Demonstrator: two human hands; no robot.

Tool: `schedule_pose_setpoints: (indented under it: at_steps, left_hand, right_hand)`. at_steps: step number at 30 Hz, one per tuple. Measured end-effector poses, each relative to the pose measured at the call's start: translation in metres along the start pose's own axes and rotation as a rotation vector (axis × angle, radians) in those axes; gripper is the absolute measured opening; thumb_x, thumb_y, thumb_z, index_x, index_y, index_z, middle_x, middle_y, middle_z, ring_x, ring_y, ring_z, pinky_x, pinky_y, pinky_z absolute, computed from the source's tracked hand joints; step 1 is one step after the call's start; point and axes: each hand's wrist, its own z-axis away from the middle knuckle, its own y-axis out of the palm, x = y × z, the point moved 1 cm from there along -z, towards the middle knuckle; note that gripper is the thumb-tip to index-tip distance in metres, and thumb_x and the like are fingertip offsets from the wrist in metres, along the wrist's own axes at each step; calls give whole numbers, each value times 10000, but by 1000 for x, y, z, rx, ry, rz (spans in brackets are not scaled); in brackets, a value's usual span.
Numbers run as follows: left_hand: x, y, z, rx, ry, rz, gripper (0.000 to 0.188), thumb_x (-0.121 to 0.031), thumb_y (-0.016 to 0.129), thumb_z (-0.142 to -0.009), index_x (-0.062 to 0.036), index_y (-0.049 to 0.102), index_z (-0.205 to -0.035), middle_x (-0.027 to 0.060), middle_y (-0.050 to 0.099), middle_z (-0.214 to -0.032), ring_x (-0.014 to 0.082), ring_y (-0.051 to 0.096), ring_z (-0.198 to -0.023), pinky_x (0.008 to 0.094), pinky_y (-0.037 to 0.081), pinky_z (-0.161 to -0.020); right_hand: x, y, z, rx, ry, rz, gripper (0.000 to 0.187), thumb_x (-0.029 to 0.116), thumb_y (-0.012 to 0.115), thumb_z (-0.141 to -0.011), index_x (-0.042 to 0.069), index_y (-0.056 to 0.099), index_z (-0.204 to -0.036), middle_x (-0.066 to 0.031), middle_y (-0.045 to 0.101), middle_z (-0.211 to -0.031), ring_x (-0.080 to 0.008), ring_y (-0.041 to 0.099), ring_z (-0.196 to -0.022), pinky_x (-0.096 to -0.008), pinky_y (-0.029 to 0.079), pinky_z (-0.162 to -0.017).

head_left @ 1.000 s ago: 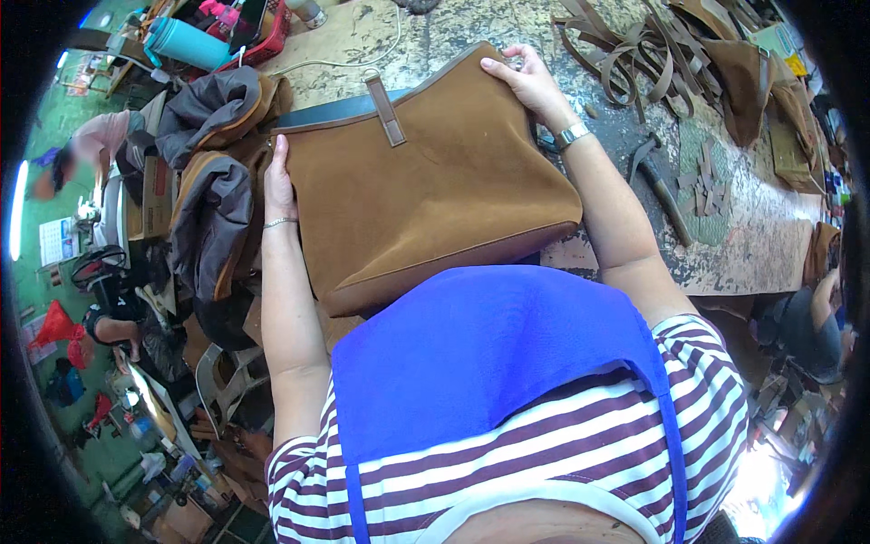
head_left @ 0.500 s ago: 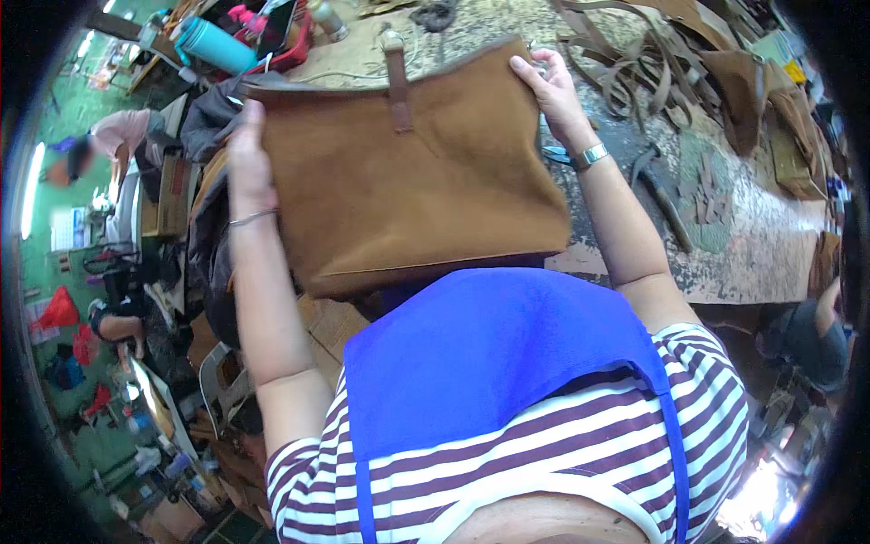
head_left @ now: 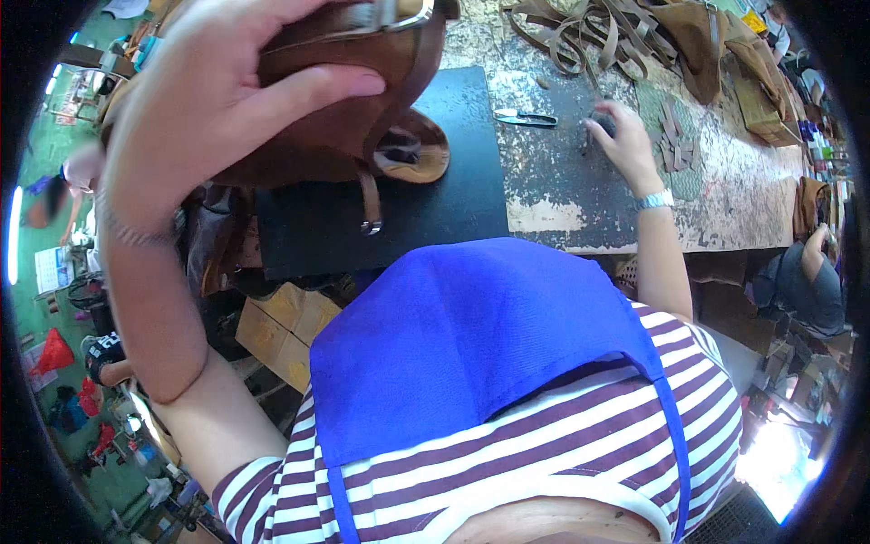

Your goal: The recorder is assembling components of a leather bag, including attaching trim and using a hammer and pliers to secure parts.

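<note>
My left hand (head_left: 208, 109) grips a brown leather bag (head_left: 317, 131) at the upper left, its thumb lying along the leather. The bag is raised close to the camera and tilted, and its top runs out of view. From it hangs a short strap with a metal buckle (head_left: 370, 227). A rounded brown flap or pocket (head_left: 421, 159) shows beside the strap. Over the worktop at the right, my right hand (head_left: 627, 150) has its thumb and curved fingers apart above a dark tool (head_left: 605, 121), mostly hidden under the hand. Small thread snips (head_left: 526, 118) lie left of that hand.
A black mat (head_left: 476, 181) lies on the worn, paint-flecked worktop (head_left: 544, 216). Tangled leather straps (head_left: 607, 36) and more brown leather pieces (head_left: 702, 54) are at the far right. Narrow scraps (head_left: 675, 136) rest on a green mat. Cardboard (head_left: 285, 331) is below the table edge.
The bag, held up between both hands before, has turned and moved up and left in my left hand alone. My right hand has let go and moved right over the table.
</note>
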Motion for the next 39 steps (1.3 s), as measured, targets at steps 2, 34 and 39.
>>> schedule_pose_setpoints:
  at_steps: [2,34,39]
  left_hand:
    - [21,24,-22,19,38,102,418,-125,721,-804,1,564,-1170,105,641,-960,161,619,-922,285,460,-836]
    - [23,49,-60,-27,63,128,394,-304,718,-794,23,651,-1003,165,679,-899,279,668,-823,328,509,-741]
    - [37,56,-86,14,70,89,437,-337,699,-800,35,654,-1025,192,675,-923,289,661,-876,343,502,-787]
  right_hand:
    - [-35,-3,45,11,104,94,390,332,681,-842,50,591,-1095,-159,629,-1036,-343,589,-983,-418,475,-840]
    - [124,32,10,370,-63,-487,242,238,540,-939,23,444,-991,-254,583,-853,-450,568,-830,-485,445,-713]
    - [119,41,3,423,-142,-383,275,293,514,-951,34,434,-990,-256,601,-853,-452,584,-843,-502,453,-716]
